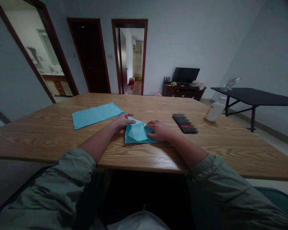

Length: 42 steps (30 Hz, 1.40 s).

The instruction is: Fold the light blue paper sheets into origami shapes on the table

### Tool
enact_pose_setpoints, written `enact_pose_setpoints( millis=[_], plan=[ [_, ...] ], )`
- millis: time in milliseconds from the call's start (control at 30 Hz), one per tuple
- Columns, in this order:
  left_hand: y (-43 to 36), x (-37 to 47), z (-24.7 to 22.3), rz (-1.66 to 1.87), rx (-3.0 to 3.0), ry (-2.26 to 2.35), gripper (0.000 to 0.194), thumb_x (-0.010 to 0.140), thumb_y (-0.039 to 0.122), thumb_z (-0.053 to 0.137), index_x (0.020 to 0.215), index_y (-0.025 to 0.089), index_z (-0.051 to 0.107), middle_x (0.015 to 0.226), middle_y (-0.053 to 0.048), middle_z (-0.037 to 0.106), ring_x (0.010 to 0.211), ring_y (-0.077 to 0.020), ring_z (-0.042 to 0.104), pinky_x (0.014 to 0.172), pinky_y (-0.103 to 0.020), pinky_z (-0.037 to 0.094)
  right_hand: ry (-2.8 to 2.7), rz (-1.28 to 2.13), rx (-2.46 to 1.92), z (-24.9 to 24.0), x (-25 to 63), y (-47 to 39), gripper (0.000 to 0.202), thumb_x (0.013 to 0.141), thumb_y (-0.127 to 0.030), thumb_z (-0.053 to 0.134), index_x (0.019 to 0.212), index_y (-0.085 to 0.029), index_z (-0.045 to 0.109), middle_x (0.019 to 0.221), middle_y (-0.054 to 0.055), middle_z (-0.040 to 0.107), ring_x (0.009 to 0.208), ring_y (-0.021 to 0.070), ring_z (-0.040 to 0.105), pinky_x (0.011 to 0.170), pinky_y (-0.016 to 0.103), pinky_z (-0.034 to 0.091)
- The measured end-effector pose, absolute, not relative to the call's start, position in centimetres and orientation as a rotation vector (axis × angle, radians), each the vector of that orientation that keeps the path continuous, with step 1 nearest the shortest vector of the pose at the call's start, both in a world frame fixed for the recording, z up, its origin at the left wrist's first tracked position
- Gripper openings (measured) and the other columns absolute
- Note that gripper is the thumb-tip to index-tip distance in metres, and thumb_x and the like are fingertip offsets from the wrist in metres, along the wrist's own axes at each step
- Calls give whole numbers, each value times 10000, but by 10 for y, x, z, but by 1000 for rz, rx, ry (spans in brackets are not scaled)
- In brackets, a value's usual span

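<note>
A light blue sheet of paper (137, 131), partly folded with creased flaps, lies on the wooden table in front of me. My left hand (122, 122) is at its upper left corner, the thumb over the paper and the other fingers beyond its far edge. My right hand (158, 130) rests on the right part of the sheet with its fingers spread and pressing flat, covering much of that side. To the left lies a second blue paper (97, 115), folded into a long flat strip, touched by neither hand.
Right of the paper, a dark phone (184, 124) lies on the wooden table (62, 140). A white bottle (215, 110) stands farther right. Beyond are a black folding table (256, 95), and a television (186, 75) on a dark cabinet (182, 91) by the wall.
</note>
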State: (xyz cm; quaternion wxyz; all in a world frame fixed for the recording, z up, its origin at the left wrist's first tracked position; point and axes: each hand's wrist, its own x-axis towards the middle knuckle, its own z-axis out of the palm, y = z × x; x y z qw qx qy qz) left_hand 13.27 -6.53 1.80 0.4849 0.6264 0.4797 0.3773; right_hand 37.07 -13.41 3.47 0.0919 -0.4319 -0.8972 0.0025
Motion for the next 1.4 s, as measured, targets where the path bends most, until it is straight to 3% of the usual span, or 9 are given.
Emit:
enact_pose_setpoints(
  millis=[133,400,500,633,700,867,1067,1200,1400],
  plan=[
    [-76,135,30,767,1672,1400,652,641,274,704,1255,189,500,638,36,516,436,-83,435,416,-197,300,-2651,-13,-1319,34,371,-135,510,812,-370,536,1293,-201,539,1219,124,543,1075,265,500,947,372,350],
    [-80,138,32,795,1920,1443,650,621,142,649,1251,165,494,588,63,427,466,-85,414,416,-191,273,-2707,-132,-1441,36,359,-140,560,841,-447,468,1366,-252,456,1209,133,503,1083,289,457,948,417,314],
    [-81,140,30,874,1841,1330,690,641,169,673,1293,172,447,598,71,430,475,-77,423,435,-178,310,-2698,-140,-1487,36,357,-141,551,844,-478,446,1357,-277,466,1203,129,498,1073,290,458,943,418,309],
    [-80,144,28,915,1713,1167,824,628,180,711,1368,161,350,724,23,579,601,-111,549,548,-205,435,-2696,-136,-1520,35,357,-140,554,854,-487,427,1365,-275,456,1215,131,492,1086,293,447,949,419,300],
    [-79,145,28,941,1726,1119,769,611,176,717,1320,135,422,806,-17,632,688,-141,590,619,-241,474,-2686,-129,-1515,33,358,-139,562,851,-497,432,1363,-267,459,1216,132,494,1088,295,450,950,420,304],
    [-85,147,30,868,2105,1057,269,662,229,657,915,147,696,880,-42,684,830,-192,612,751,-273,473,-2612,-65,-1470,30,363,-133,663,806,-492,518,1405,-233,398,1192,138,522,1079,296,477,943,398,336],
    [-102,152,31,734,2374,881,411,601,256,732,1011,283,700,1069,-11,677,1000,-210,594,879,-276,439,-2582,-25,-1433,28,370,-128,676,785,-471,561,1382,-182,429,1192,145,546,1093,296,481,955,388,340],
    [-108,154,35,575,2444,851,366,588,311,763,949,274,716,1158,-29,641,1145,-233,524,1028,-302,328,-2607,9,-1404,28,374,-125,643,787,-480,564,1346,-176,479,1207,148,546,1086,297,489,945,384,353],
    [-107,150,36,516,2558,792,318,651,308,716,965,257,712,1173,-50,626,1152,-235,519,1031,-309,318,-2632,54,-1375,30,379,-124,622,794,-466,570,1338,-175,492,1231,146,539,1084,291,496,950,386,355]
  ],
)
